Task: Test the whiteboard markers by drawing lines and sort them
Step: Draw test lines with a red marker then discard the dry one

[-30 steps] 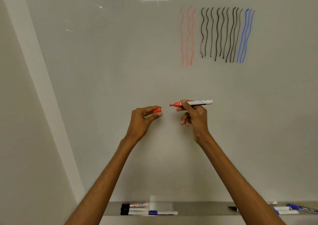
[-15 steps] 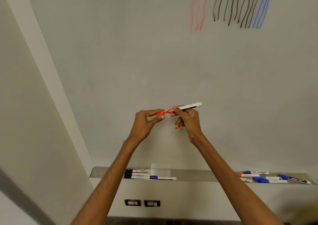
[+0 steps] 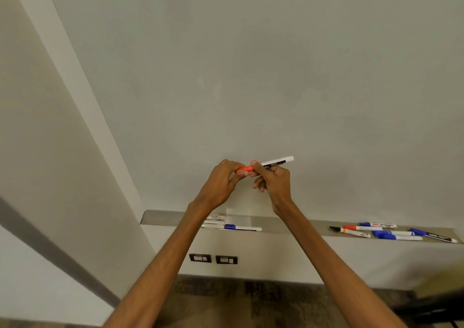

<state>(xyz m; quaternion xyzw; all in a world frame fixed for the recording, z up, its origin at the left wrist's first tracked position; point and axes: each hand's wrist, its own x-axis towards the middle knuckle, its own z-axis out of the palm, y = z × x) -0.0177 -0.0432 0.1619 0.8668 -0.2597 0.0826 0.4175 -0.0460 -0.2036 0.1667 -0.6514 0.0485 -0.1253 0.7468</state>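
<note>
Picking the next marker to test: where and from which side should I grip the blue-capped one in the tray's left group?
Pinch the blue-capped marker by its white barrel, right of the cap, from above and the tray's front edge. It lies flat along the tray, frontmost of its group, other markers close behind, so that side looks free.

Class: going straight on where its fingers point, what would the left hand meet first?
The marker in the right hand; the red cap in the left hand seems to touch it.

head cam | faces whiteboard (image 3: 251, 76) | close, angled downward
</note>
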